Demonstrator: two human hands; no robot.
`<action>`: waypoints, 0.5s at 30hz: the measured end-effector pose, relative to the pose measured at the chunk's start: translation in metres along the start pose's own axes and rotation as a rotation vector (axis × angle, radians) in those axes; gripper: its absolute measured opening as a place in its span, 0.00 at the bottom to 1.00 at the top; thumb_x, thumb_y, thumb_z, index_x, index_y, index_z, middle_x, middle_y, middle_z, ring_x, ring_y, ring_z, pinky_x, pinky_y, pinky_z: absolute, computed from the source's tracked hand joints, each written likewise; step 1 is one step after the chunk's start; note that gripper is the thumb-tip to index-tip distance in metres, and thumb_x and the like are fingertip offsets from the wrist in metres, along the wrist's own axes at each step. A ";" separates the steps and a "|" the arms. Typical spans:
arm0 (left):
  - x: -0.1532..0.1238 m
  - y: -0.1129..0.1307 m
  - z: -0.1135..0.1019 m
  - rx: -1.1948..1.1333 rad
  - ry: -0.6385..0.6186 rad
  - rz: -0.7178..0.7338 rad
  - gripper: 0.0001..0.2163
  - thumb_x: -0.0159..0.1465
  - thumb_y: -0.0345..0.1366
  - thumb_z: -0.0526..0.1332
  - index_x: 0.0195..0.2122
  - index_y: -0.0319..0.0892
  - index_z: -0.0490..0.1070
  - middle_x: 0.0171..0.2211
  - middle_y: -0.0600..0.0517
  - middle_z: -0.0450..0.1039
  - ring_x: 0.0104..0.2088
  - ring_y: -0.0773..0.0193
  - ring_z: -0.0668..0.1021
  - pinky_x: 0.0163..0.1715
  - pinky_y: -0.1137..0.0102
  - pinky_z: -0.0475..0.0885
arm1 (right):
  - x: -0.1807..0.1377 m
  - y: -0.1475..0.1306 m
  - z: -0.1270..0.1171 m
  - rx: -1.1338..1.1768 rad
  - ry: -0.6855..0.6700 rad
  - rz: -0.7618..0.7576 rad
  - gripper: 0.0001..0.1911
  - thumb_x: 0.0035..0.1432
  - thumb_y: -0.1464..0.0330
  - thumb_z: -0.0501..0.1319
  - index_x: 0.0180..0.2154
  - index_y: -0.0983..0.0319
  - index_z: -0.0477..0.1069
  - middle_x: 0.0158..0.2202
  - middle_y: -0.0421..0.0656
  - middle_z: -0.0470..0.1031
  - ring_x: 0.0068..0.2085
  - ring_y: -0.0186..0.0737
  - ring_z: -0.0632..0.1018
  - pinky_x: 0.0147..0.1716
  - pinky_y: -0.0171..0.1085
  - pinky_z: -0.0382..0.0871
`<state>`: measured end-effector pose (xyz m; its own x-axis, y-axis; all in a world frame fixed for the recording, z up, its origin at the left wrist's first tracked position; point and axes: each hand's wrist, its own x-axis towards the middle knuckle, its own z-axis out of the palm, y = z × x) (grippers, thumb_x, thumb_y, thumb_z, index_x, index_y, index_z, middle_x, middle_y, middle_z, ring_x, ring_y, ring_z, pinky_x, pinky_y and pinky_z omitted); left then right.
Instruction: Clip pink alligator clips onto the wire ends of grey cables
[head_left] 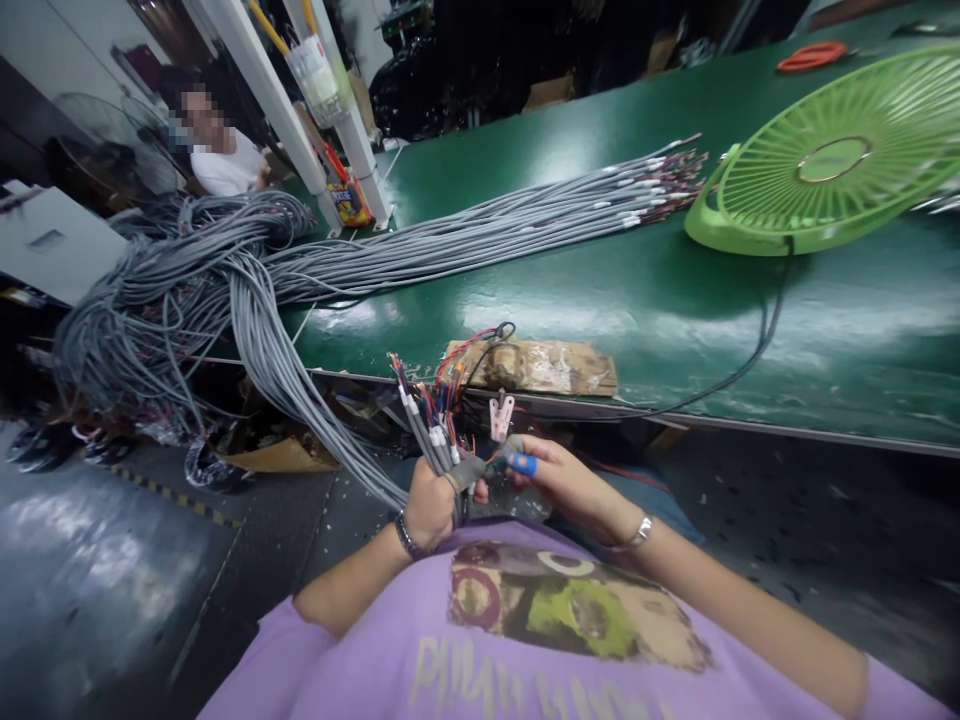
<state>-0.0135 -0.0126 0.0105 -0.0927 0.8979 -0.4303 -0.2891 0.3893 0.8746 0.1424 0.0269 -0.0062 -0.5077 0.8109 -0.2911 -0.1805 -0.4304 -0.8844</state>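
Observation:
My left hand (435,500) is wrapped round a bundle of grey cables (311,405), whose stripped ends fan out above the fist in thin coloured wires (442,400). White bands sit where the grey jackets stop. Close beside it, my right hand (544,470) pinches thin wire ends near the left thumb; a blue wrap (522,463) goes round one of its fingers. Grey coverings show on some fingertips. Just above the right fingers is a pale pink clip (501,415) at the table's edge. The exact wires between my fingertips are too small to make out.
A wooden block (555,368) lies at the front edge of the green table (600,290). More grey cables (465,230) stretch across it, with a large heap (172,290) at left. A green fan (832,160) stands right, its cord trailing. A person (225,150) sits beyond white posts.

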 end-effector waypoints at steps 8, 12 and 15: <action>0.000 -0.008 -0.002 0.176 -0.095 0.039 0.17 0.47 0.46 0.70 0.16 0.39 0.70 0.13 0.52 0.69 0.15 0.67 0.70 0.20 0.71 0.69 | 0.001 -0.015 0.020 0.039 -0.078 0.043 0.21 0.40 0.54 0.71 0.28 0.61 0.67 0.20 0.37 0.73 0.22 0.36 0.73 0.25 0.36 0.66; 0.000 -0.007 -0.003 0.200 -0.116 0.030 0.17 0.49 0.46 0.69 0.15 0.39 0.70 0.12 0.52 0.69 0.15 0.67 0.70 0.19 0.71 0.68 | 0.004 -0.002 0.025 0.141 -0.008 0.097 0.21 0.40 0.57 0.71 0.28 0.60 0.64 0.17 0.34 0.71 0.18 0.36 0.72 0.21 0.36 0.65; -0.002 -0.003 -0.003 0.167 -0.110 0.005 0.17 0.47 0.46 0.70 0.16 0.39 0.70 0.13 0.52 0.69 0.15 0.68 0.70 0.19 0.72 0.68 | 0.010 0.009 0.018 0.267 0.120 0.113 0.20 0.42 0.58 0.71 0.27 0.60 0.63 0.16 0.32 0.67 0.17 0.33 0.69 0.19 0.33 0.63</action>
<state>-0.0152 -0.0164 0.0078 0.0140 0.9134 -0.4068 -0.1264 0.4052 0.9055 0.1203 0.0241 -0.0101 -0.4366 0.7861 -0.4374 -0.3512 -0.5966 -0.7216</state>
